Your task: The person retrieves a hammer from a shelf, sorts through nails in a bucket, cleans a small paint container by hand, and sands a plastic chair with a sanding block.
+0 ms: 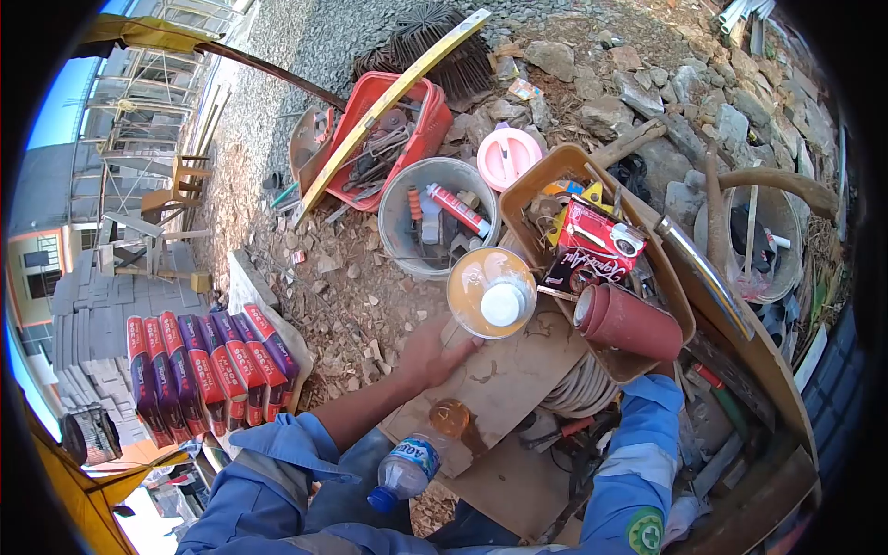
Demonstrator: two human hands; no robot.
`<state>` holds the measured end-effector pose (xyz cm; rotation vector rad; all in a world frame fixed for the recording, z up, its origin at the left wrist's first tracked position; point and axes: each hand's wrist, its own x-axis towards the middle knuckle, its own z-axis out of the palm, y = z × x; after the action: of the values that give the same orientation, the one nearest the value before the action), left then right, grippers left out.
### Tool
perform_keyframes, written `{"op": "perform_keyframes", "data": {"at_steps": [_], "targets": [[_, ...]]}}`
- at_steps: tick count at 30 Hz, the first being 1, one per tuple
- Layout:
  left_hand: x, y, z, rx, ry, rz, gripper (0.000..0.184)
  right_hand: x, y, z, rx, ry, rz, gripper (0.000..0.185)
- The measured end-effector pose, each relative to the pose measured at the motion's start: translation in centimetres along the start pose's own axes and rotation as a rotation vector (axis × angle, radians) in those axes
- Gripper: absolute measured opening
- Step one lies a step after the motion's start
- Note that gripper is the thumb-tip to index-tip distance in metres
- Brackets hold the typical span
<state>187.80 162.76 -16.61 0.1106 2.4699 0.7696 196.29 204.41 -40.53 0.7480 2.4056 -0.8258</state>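
Note:
My left hand (437,353) is closed at the side of a round cup (462,310) with a light-brown inside, apparently by its handle. A white round lid-like piece (503,302) shows in the cup's mouth. My right hand (663,369) is mostly hidden at the near edge of a brown plastic tub (546,176); its fingers do not show. In that tub sit a red and black coffee box (595,245) and a maroon cup (638,322), tipped on its side. Near my lap is a clear plastic bottle (407,470) with a blue cap and amber liquid at its far end.
Cardboard (527,365) lies beneath the cup, beside coiled cable (585,387). Beyond stand a grey bucket (393,222) with tubes, a pink-lidded container (510,157) and a red tool crate (430,120) under a yellow level (398,111). Red-purple packages (213,370) line the left; rubble (610,116) lies behind.

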Motion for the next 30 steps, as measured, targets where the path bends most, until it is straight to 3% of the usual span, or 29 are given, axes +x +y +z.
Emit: {"op": "perform_keyframes", "data": {"at_steps": [4, 12, 14, 23, 27, 30], "targets": [[-0.5, 2.3, -1.1, 0.026, -0.006, -0.048, 0.061, -1.4, 0.2, -0.6, -0.056, 0.011, -0.005, 0.037], [0.1, -0.4, -0.3, -0.037, -0.027, -0.033, 0.072, -2.1, 0.7, -0.4, -0.106, 0.065, -0.03, 0.035], [-0.4, 0.5, -0.8, -0.028, -0.061, -0.122, 0.079, -2.1, 1.0, -0.5, -0.122, 0.058, -0.033, 0.035], [-0.5, 1.1, -1.5, 0.018, -0.038, -0.12, 0.085, -3.0, 1.7, -3.2, -0.261, 0.061, -0.087, 0.034], [-0.4, 0.3, -1.4, 0.029, 0.014, -0.083, 0.081, -6.1, 3.3, -6.4, -0.438, 0.072, -0.206, 0.033], [-0.8, 0.4, -1.1, 0.01, -0.005, -0.104, 0.083, -13.3, 8.0, -9.5, -0.794, 0.023, -0.25, 0.033]]}}
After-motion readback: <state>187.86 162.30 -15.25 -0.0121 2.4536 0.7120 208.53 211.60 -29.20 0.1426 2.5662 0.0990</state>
